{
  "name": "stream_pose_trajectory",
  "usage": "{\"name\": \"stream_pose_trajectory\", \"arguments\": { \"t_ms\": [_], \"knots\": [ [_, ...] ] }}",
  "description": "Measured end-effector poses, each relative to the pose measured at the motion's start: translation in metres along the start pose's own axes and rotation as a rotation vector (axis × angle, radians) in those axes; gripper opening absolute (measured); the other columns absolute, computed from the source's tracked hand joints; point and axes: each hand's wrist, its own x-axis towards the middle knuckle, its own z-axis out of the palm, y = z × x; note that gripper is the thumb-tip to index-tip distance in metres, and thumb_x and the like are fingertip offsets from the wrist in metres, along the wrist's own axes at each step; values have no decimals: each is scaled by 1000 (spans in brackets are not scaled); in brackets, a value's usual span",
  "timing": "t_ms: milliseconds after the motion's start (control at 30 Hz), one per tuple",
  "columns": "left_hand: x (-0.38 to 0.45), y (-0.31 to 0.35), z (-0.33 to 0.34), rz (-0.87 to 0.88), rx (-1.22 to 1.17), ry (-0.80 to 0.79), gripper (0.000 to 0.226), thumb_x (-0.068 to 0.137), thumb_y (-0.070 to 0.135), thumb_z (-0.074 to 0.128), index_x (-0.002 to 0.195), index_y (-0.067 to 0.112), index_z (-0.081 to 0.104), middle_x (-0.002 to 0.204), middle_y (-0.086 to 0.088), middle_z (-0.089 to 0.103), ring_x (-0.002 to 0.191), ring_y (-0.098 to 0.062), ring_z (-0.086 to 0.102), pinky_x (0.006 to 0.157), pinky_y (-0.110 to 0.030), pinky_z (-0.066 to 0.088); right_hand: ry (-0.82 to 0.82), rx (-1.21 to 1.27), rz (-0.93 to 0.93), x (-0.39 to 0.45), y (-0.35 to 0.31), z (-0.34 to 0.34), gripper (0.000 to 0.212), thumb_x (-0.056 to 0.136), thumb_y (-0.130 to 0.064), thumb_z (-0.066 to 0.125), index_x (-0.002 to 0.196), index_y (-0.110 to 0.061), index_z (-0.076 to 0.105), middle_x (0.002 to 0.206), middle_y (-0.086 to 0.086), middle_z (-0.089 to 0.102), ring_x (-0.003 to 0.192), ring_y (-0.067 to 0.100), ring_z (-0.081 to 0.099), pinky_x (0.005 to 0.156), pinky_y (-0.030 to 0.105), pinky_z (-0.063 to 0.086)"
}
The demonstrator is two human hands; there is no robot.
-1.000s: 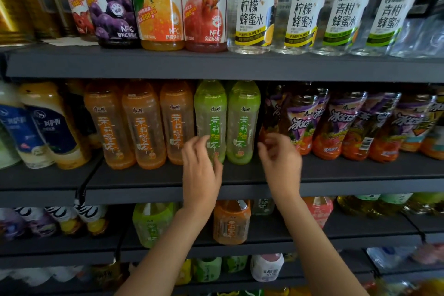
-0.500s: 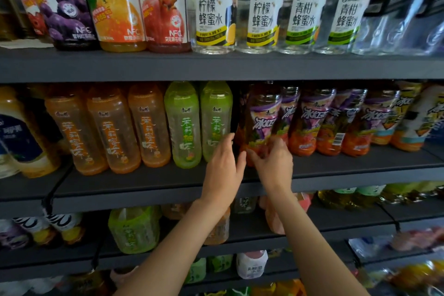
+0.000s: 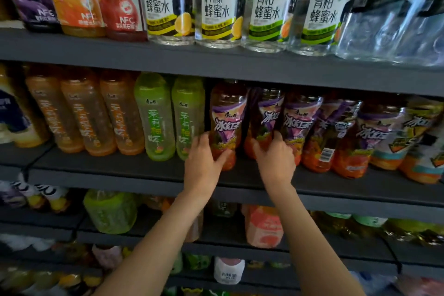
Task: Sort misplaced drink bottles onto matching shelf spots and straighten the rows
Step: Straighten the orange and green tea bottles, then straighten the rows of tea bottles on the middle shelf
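On the middle shelf [image 3: 120, 173] stands a row of purple-and-orange iced tea bottles. My left hand [image 3: 204, 163] grips the base of the leftmost iced tea bottle [image 3: 227, 118]. My right hand [image 3: 276, 161] grips the bottom of the second iced tea bottle [image 3: 266, 115], its fingers also reaching the third [image 3: 300, 118]. To the left stand two green tea bottles [image 3: 156, 118] and three orange tea bottles [image 3: 84, 113]. More iced tea bottles [image 3: 346, 132] continue to the right, leaning unevenly.
The upper shelf [image 3: 216, 60] carries juice bottles [image 3: 72, 0], clear honey-water bottles [image 3: 216, 7] and a soda pack [image 3: 396, 14]. Lower shelves hold a green bottle [image 3: 110, 211], a pink bottle [image 3: 263, 226] and several mixed drinks. A yellow-and-blue bottle [image 3: 14, 115] stands at far left.
Both hands moved right from the green tea bottles to the iced tea row and took hold of the first bottles there. The view shifted right as well.
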Motion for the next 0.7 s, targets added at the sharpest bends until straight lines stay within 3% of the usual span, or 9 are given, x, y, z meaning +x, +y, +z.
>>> {"name": "stream_pose_trajectory", "arguments": {
  "t_ms": [133, 333, 533, 700],
  "knots": [
    [1, 3, 0, -4, 19, -3, 65, 86, 38, 63, 138, 9, 38, 135, -7, 45, 124, -22, 44, 98, -30, 37, -21, 9, 91, 13, -13, 5, 53, 86, -46, 62, 111, -1, 49, 108, 17, 63, 100, 35, 61, 74, 38, 47],
    [9, 7, 5, -1, -22, -3, 63, 86, 35, 64, 138, 9, 39, 132, -6, 48, 122, -21, 47, 96, -27, 38, 22, -97, 10, -1, -8, -1, 53, 84, -51, 60, 103, -3, 48, 98, 14, 65, 89, 32, 65, 62, 33, 43],
    [9, 8, 9, 11, -44, 16, 60, 87, 32, 63, 137, 9, 39, 131, -6, 47, 121, -21, 47, 93, -26, 38, 29, -152, 30, -14, -7, -9, 57, 82, -57, 60, 104, -7, 45, 99, 10, 65, 91, 28, 64, 60, 29, 38],
    [9, 10, 13, 26, -56, 54, 56, 88, 29, 63, 135, 9, 41, 128, -7, 48, 118, -22, 49, 90, -25, 39, 21, -172, 16, -17, -7, -8, 56, 84, -58, 56, 105, -9, 41, 100, 9, 65, 92, 29, 65, 63, 32, 44]
  ]
}}
